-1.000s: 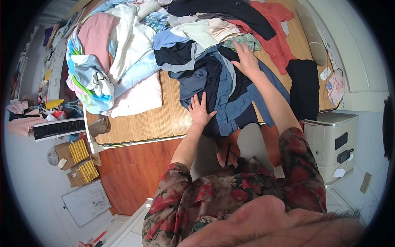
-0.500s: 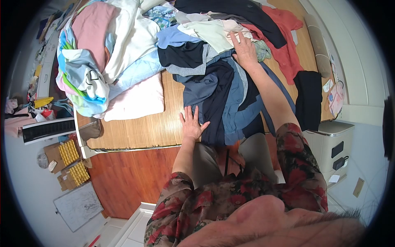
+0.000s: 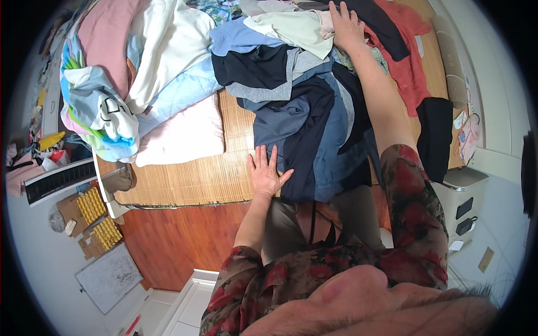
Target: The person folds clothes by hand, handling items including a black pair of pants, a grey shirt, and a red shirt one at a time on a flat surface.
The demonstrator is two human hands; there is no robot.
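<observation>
Two bare hands in view, both unclenched with fingers spread. With the left hand (image 3: 267, 176), palm down at the near left edge of the dark blue garments (image 3: 280, 120), fingertips over the cloth and thumb out to the right. With the right hand (image 3: 346, 31), reaching to the far side of the heap, just beside one pale pink-beige cloth (image 3: 327, 25) and one long black garment (image 3: 381, 25); impossible to tell how firmly pressed down.

In a heap at the middle of the slatted mat (image 3: 179, 185), near its front edge: the dark blue garments, too tangled to count. Behind these, one black-and-grey garment (image 3: 252, 67), one light blue garment (image 3: 238, 39) and one pale green garment (image 3: 294, 31). To the right, one red shirt (image 3: 403, 67), one folded black piece (image 3: 435, 134) and one rolled bolster (image 3: 451, 61). To the left, one dusty pink garment (image 3: 106, 45), one white garment (image 3: 168, 45) and one folded pale pink cloth (image 3: 188, 134). At floor level on the left, two yellow trays (image 3: 91, 205) and one whiteboard (image 3: 109, 278).

Compared with a second ago: right hand farther out, then over the green patterned cloth (image 3: 376, 60), now beyond it; left hand much as before, along the same edge of dark blue.
</observation>
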